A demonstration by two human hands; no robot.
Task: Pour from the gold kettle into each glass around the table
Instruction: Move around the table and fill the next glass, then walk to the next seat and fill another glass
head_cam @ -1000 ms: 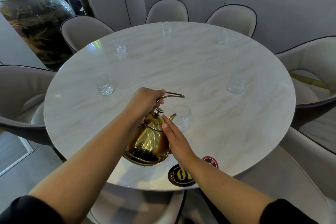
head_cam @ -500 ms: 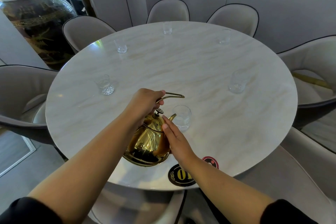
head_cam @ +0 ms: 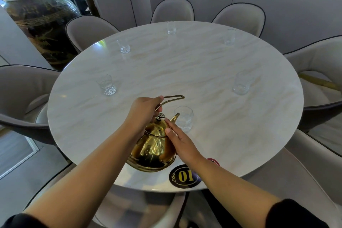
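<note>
The gold kettle (head_cam: 153, 151) is tipped forward over the near edge of the round marble table (head_cam: 185, 72), its spout right at the rim of the nearest glass (head_cam: 183, 118). My left hand (head_cam: 143, 112) grips the kettle's thin handle from above. Straight fingers of my right hand (head_cam: 178, 139) press on the lid and the kettle's right side. Several other clear glasses ring the table, among them one at the left (head_cam: 107, 84), one at the right (head_cam: 241, 83) and one at the far side (head_cam: 171, 27).
Grey padded chairs (head_cam: 90, 29) surround the table on all sides. A black oval "01" sign (head_cam: 185, 176) lies on the table's near edge, right of the kettle. A large dark ornamental jar (head_cam: 39, 26) stands at the far left.
The kettle and both hands stay almost where they were, spout still at the nearest glass. Only the view has shifted slightly.
</note>
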